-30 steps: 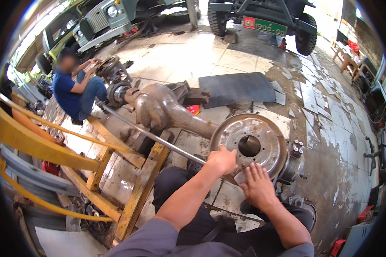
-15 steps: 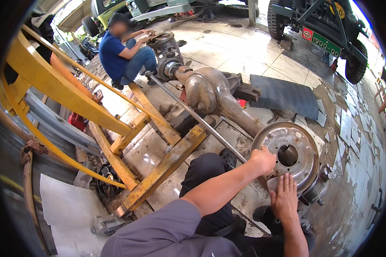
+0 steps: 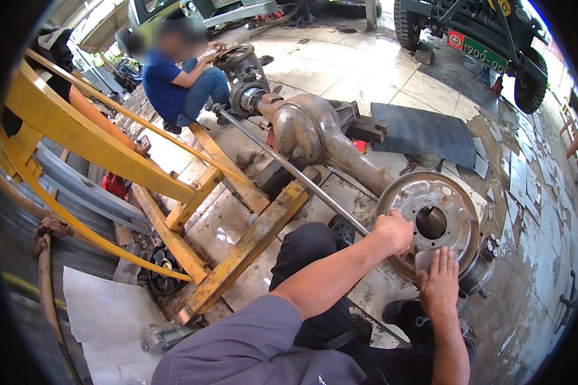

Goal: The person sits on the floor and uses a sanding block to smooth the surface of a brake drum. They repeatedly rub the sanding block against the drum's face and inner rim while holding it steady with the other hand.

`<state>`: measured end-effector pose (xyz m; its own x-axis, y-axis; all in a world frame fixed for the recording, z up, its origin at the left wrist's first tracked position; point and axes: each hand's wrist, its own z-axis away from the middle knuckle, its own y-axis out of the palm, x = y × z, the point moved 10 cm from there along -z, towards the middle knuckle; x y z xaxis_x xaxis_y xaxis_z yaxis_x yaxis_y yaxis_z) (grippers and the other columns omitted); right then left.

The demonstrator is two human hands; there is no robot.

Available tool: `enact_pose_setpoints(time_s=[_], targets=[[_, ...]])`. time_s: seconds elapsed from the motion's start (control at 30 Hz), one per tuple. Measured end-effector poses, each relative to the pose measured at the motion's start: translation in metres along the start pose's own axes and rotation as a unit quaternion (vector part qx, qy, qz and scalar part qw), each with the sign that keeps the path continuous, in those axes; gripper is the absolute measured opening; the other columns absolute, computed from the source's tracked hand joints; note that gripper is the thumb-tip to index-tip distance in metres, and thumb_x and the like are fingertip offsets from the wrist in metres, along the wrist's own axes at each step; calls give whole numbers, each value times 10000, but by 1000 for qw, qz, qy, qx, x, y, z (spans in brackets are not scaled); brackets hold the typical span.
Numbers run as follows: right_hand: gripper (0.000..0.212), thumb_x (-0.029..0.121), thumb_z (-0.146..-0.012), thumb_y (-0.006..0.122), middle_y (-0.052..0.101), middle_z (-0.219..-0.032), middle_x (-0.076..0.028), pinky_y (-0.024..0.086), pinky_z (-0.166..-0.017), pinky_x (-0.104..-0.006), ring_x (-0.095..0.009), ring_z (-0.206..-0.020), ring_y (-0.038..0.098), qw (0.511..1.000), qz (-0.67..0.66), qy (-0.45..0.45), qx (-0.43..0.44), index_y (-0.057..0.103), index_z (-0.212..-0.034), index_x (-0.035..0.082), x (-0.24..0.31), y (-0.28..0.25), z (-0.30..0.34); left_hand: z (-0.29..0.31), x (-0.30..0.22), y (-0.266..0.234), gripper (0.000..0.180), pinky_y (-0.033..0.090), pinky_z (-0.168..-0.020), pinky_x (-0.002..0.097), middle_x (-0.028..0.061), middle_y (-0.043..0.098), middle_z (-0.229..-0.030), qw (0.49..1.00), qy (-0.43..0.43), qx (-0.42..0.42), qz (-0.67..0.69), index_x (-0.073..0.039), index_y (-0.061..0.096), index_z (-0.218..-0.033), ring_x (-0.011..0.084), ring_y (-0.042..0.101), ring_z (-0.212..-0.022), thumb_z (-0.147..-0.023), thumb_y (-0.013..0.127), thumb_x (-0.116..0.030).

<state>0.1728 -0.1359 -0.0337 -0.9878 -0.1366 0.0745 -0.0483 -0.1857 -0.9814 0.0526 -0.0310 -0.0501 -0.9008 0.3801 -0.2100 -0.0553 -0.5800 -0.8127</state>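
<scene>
A round metal brake backing plate [image 3: 459, 212] with a central hole sits at the near end of a large axle housing [image 3: 318, 125]. Its surface is worn and partly shiny. My left hand [image 3: 395, 232] is closed on the plate's left side, the thumb reaching onto its face; the curled fingers are partly hidden. Low on the plate, my right hand [image 3: 440, 277] presses down with straight fingers. Under it is a small grey piece of what looks like sandpaper [image 3: 424, 260], sticking out on the thumb side.
A long metal bar [image 3: 289, 167] slants between me and the axle. On the left stands a yellow steel frame [image 3: 244, 253]. Another person [image 3: 183, 90] squats at the axle's far end. Behind the axle lies a black mat [image 3: 424, 138]; broken tiles [image 3: 523, 170] are at right.
My right hand has slid rightward and slightly up along the plate's lower part, with the grey piece under it. My left hand stays at the same place on the plate.
</scene>
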Motion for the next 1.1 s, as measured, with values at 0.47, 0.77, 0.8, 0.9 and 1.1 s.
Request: enact_pose_setpoints(time_s=[0.47,0.77,0.8,0.9,1.1], targets=[[622,317,-1027,486,366,-1595,-242,190,-1250,-499,-363,-1514,299,999,-22,-31,-7,385,-1518,-52,7,-10,-3,1,3,0,608,478,-1055,452,380,335,-1537,1000,1,-10,11,-113,461,-1486,410,619,-1235,-974,627,-395],[685,403,-1029,482,285,-1634,-242,162,-1257,-498,-386,-1531,244,999,-33,-24,19,367,-1532,-48,7,-8,-8,5,6,0,625,472,-1065,459,375,325,-1547,1000,-5,3,11,-126,438,-1505,408,601,-1260,-974,627,-397],[685,415,-1033,466,292,-1634,-235,167,-1255,-502,-381,-1529,253,1000,-15,7,-8,368,-1534,-42,-7,-6,-12,5,7,-1,627,473,-1064,461,376,323,-1548,1000,-4,0,16,-127,436,-1505,411,603,-1258,-973,627,-399],[685,425,-1033,461,321,-1624,-225,174,-1251,-507,-359,-1530,263,1000,13,-25,-6,376,-1530,-38,13,2,-1,3,1,-1,642,475,-1063,466,376,319,-1549,1000,4,18,5,-124,428,-1508,421,599,-1259,-970,630,-410],[683,419,-1010,538,365,-1603,-210,198,-1245,-503,-341,-1518,291,999,-1,-10,-34,416,-1507,-33,-4,-19,-10,10,1,-11,598,462,-1066,491,408,339,-1520,1000,8,-17,16,-77,492,-1439,437,553,-1315,-962,641,-406]])
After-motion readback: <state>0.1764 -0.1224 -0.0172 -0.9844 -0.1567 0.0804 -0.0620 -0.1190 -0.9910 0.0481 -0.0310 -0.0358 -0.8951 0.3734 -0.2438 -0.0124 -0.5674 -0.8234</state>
